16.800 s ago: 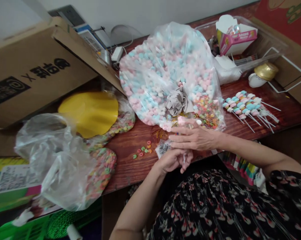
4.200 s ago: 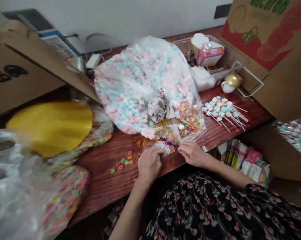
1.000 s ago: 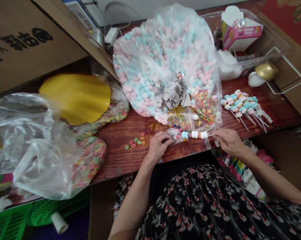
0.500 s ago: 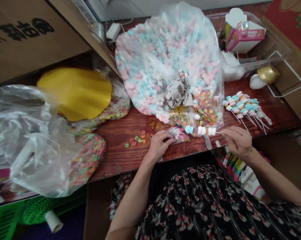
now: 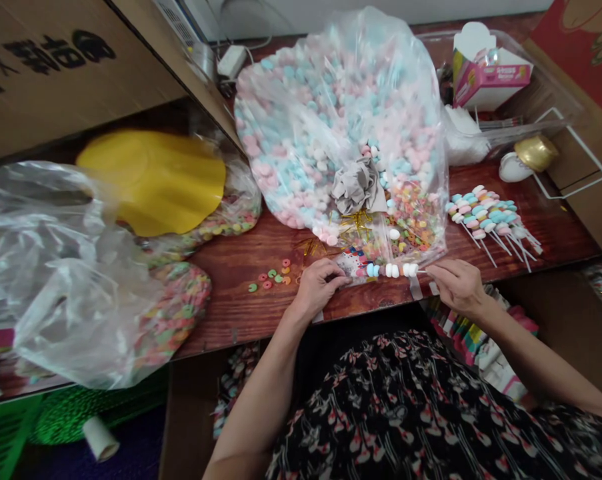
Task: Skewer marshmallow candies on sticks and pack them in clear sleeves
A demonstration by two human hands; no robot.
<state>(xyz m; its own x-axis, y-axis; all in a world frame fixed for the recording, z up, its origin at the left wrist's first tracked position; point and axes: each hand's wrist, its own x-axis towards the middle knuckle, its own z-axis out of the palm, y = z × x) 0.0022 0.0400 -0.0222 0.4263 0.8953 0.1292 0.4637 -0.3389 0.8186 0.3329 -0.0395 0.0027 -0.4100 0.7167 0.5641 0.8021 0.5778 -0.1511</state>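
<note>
My right hand (image 5: 458, 287) pinches the bare stick of a candy skewer (image 5: 388, 269) threaded with pastel blue and white marshmallow pieces. The skewer lies level just above the table, and its left tip reaches a small printed packet (image 5: 353, 267). My left hand (image 5: 321, 288) rests on the table with its fingertips at that packet's edge. Behind both hands sits a large clear bag of pastel marshmallow pieces (image 5: 331, 127), with colourful cereal rings (image 5: 413, 223) in its lower part. Its neck is hidden by crumpled grey paper (image 5: 357, 187).
Finished skewers (image 5: 485, 220) lie at the right of the wooden table (image 5: 231, 320), and loose cereal rings (image 5: 269, 277) lie left of my hands. A yellow round card (image 5: 153, 183) and plastic bags (image 5: 65, 280) are at left. A cardboard box (image 5: 55, 60) overhangs the far left.
My right hand has moved slightly left and down, bringing the skewer closer to the printed packet. Several seconds earlier, both hands were at the packet and no skewer showed.
</note>
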